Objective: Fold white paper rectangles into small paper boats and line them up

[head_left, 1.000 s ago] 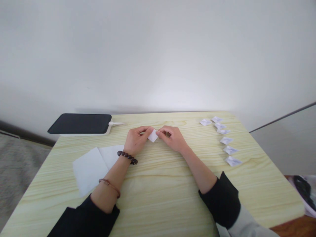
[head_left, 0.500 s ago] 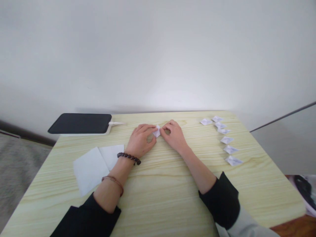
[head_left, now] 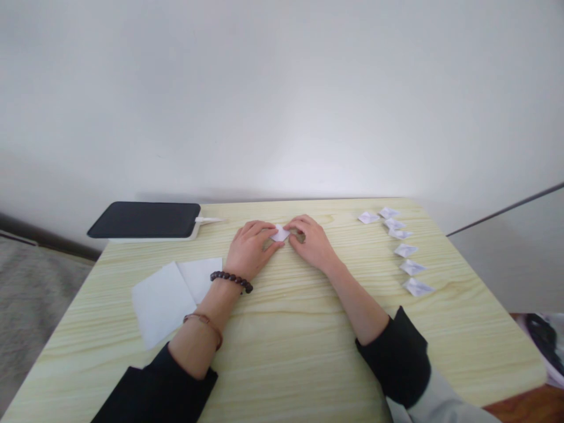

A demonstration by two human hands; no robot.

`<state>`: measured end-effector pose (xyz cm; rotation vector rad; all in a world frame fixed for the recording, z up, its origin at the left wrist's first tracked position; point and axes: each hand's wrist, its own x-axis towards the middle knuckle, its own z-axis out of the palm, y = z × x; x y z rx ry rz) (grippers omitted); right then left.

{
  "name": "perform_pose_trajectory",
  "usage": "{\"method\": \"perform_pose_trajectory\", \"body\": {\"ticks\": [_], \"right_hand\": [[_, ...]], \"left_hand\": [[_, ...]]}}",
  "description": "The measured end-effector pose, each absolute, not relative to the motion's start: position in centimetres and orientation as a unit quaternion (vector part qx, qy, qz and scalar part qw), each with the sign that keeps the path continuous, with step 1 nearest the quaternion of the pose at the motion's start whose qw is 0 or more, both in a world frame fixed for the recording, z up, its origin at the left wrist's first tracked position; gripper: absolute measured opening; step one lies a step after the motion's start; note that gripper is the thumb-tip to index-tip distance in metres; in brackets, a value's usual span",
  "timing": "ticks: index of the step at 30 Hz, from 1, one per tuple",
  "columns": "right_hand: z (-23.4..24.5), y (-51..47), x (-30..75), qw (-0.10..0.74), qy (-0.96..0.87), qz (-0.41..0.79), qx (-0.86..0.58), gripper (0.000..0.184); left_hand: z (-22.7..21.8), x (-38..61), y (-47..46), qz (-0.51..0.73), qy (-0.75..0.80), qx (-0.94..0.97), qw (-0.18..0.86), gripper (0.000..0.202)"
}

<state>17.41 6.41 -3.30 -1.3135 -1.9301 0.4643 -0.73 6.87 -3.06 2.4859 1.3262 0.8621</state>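
Note:
A small folded white paper (head_left: 280,234) is between my two hands near the middle of the table (head_left: 282,341). My left hand (head_left: 252,248) pinches its left side with thumb and fingers; a dark bead bracelet circles that wrist. On the paper's right side, the thumb and fingertips of my right hand (head_left: 309,241) grip the edge. The fingers partly cover the paper, so its exact folds are hard to make out. Left of my left forearm lie flat white paper sheets (head_left: 163,302), overlapping one another.
Several small folded paper boats (head_left: 413,267) stand in a curved row on the right of the table. At the back left, a black-screened phone (head_left: 145,220) rests on a white box-like base, a white cable plugged in. A pale wall (head_left: 282,106) rises behind the table.
The folded paper has gone from an upright diamond to a flatter, wider shape. My left thumb and right fingers have shifted slightly around it.

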Motion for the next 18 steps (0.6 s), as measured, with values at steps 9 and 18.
{"method": "perform_pose_trajectory", "body": {"ticks": [9, 18], "right_hand": [[-3.18, 6.25, 17.39, 0.377, -0.764, 0.176, -0.493, 0.015], [-3.36, 6.38, 17.51, 0.379, -0.752, 0.175, -0.510, 0.010]], "left_hand": [[-3.11, -0.76, 7.06, 0.309, 0.443, 0.837, 0.090, 0.023], [-3.61, -1.03, 7.45, 0.328, 0.433, 0.833, 0.102, 0.019]]}}
